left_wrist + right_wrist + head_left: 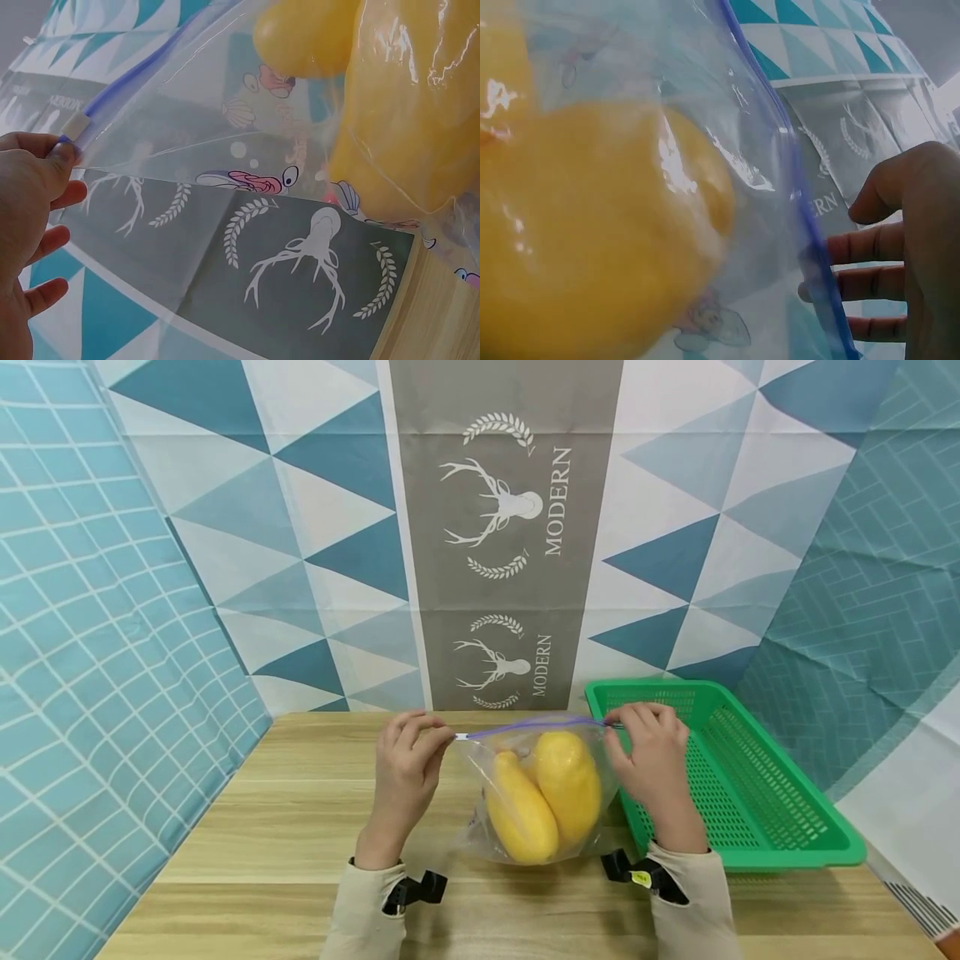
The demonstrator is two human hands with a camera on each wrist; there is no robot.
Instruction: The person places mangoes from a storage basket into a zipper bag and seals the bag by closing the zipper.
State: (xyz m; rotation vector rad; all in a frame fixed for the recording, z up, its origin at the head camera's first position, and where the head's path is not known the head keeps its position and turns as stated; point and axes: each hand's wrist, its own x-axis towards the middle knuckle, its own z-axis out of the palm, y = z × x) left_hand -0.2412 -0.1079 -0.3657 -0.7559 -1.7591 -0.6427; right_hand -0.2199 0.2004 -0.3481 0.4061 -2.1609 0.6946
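A clear zip bag (606,785) with a purple zip strip (525,724) stands on the table, holding a long yellow squash-like piece (521,814) and a fuller, pear-shaped yellow one (567,785). Thumb and forefinger of my left hand (405,768) pinch the bag's upper left corner, right by the white slider (75,124); its other fingers hang loose. At the upper right corner is my right hand (656,760). In the right wrist view, its fingers (870,283) reach behind the zip strip, fingertips at the film, while the thumb stays apart from them.
A green perforated plastic basket (795,760) sits right of the bag, partly behind my right hand. The wooden table (300,827) ends at a patterned cloth backdrop (495,568), with tiled-print cloth at both sides. Black wrist mounts (420,891) sit on both sleeves.
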